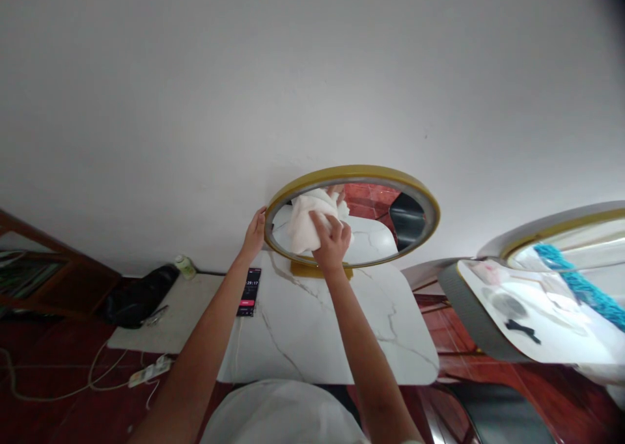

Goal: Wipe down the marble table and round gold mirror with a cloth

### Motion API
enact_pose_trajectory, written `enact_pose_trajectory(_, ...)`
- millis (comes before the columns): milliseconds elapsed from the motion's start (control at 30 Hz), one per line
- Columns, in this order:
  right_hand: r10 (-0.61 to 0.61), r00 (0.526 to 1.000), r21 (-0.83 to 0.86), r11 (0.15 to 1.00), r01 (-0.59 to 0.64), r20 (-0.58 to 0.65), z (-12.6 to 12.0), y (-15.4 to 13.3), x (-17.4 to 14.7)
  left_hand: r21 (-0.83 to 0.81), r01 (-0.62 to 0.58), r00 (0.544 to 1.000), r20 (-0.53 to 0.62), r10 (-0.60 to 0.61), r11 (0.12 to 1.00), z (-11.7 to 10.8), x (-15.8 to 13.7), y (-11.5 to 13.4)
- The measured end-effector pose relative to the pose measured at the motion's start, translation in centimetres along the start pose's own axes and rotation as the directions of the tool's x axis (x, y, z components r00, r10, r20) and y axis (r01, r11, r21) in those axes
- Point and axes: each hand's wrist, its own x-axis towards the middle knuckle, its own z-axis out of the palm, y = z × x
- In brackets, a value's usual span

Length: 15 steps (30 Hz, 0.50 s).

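Observation:
A gold-rimmed round mirror (352,172) stands on a gold base on the white marbled table (317,340), against the wall. My left hand (252,235) grips the mirror's left edge, with some fingertips hidden behind the rim. A bunched white cloth (303,226) lies pressed on the left half of the glass under my right hand (333,239), whose fingers are closed on it. The glass reflects the cloth, part of the hand, the red floor and a black chair seat. To the left on the table lies a phone (249,292) with a timer on its screen, plugged to a cable.
A second table (498,301) with another mirror (576,226), a turquoise fluffy strip and small items stands at right. A black chair (502,411) is near it. At left are a low bench (188,307), a black bag (141,294), a bottle (185,266) and a power strip (149,371).

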Motion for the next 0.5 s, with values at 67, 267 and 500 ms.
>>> enact_pose_trajectory(67,-0.029,0.996,-0.017,0.999,0.031,0.089,0.7,0.1,-1.1,0.008,-0.006,1.000,0.011,0.005,1.000,0.0,0.0,0.0)
enact_pose_trajectory(267,-0.056,0.897,-0.082,0.991,0.102,0.438,3.5,-0.1,-6.4,0.088,-0.048,0.999,0.003,0.048,0.995,0.0,0.2,0.3)
enact_pose_trajectory(500,-0.064,0.930,-0.061,0.994,0.093,0.362,2.2,0.0,-5.4,0.087,-0.050,0.999,0.008,0.049,0.995,0.0,0.1,0.3)
